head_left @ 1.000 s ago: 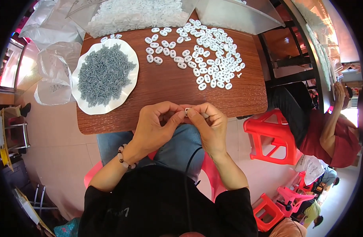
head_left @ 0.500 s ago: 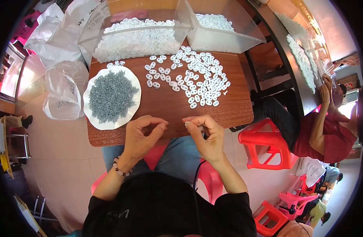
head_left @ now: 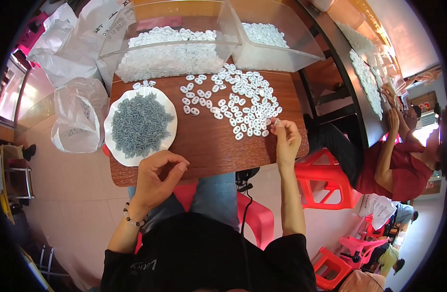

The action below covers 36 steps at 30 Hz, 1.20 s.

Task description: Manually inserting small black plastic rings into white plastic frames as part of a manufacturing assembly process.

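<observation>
My right hand [head_left: 288, 138] is at the right edge of a spread of white oval plastic pieces [head_left: 252, 100], each with two dark holes. Its thumb and forefinger pinch a small white piece [head_left: 276, 121], partly hidden by the fingertips. My left hand [head_left: 158, 177] hovers at the table's near edge, thumb and forefinger brought together; whatever may be between them is too small to make out. Just beyond it, a white wavy-rimmed plate [head_left: 171, 137] bears a heap of small grey screw-like pieces [head_left: 139, 124].
Clear plastic bins [head_left: 167, 53] full of white pieces stand along the far side of the brown table [head_left: 209, 155]. Plastic sacks [head_left: 77, 117] sit on the left. A red stool [head_left: 325, 182] and a person in dark red [head_left: 394, 168] at another table are on the right.
My right hand has moved right and away from me, from near my left hand to the edge of the white pieces. My left hand has shifted slightly left and nearer to me.
</observation>
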Available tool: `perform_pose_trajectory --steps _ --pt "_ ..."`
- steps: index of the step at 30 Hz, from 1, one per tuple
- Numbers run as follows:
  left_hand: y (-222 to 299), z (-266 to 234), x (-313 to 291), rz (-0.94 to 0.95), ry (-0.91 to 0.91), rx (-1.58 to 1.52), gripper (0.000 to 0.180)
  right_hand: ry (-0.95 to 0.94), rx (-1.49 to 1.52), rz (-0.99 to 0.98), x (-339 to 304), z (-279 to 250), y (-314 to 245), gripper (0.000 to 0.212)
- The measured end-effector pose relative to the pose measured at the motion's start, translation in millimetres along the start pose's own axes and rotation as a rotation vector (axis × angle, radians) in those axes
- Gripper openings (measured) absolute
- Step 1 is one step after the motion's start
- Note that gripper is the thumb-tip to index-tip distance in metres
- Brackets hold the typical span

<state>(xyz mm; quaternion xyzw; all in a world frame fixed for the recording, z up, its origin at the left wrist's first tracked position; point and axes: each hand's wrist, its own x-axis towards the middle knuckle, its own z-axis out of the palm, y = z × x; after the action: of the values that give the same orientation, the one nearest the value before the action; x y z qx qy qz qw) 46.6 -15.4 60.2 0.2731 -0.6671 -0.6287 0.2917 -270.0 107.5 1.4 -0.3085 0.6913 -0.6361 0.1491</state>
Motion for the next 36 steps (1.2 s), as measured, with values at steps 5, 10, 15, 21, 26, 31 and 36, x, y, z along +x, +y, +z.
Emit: perform_pose_trajectory --steps 5,10,15,21,26,31,36 --pt "3.8 -21.1 11.1 -0.017 0.015 0.044 0.011 0.028 0.024 -0.034 7.2 11.5 12.1 0.013" --pt "2.4 -18.1 16.4 -0.098 0.046 -0.062 0.012 -0.067 0.014 0.071 7.0 28.1 -3.7 0.012" --pt "-1.7 -10.0 23.1 -0.169 0.077 -0.176 0.013 -0.078 0.089 0.128 7.7 35.2 -8.1 0.011" --pt "3.7 1.4 31.1 -0.256 0.094 -0.377 0.009 -0.034 0.065 0.039 -2.5 35.2 -30.0 0.009" --pt "-8.8 24.0 27.6 -0.264 0.025 -0.427 0.01 -0.227 0.024 0.085 -37.7 58.0 -75.0 0.007" --pt "-20.5 43.6 22.6 -0.408 0.043 -0.592 0.013 -0.411 0.091 0.185 -64.5 72.4 -88.8 0.006" --pt "-22.8 47.9 23.6 -0.504 0.103 -0.756 0.015 -0.459 0.176 0.351 -73.7 71.8 -85.1 0.008"
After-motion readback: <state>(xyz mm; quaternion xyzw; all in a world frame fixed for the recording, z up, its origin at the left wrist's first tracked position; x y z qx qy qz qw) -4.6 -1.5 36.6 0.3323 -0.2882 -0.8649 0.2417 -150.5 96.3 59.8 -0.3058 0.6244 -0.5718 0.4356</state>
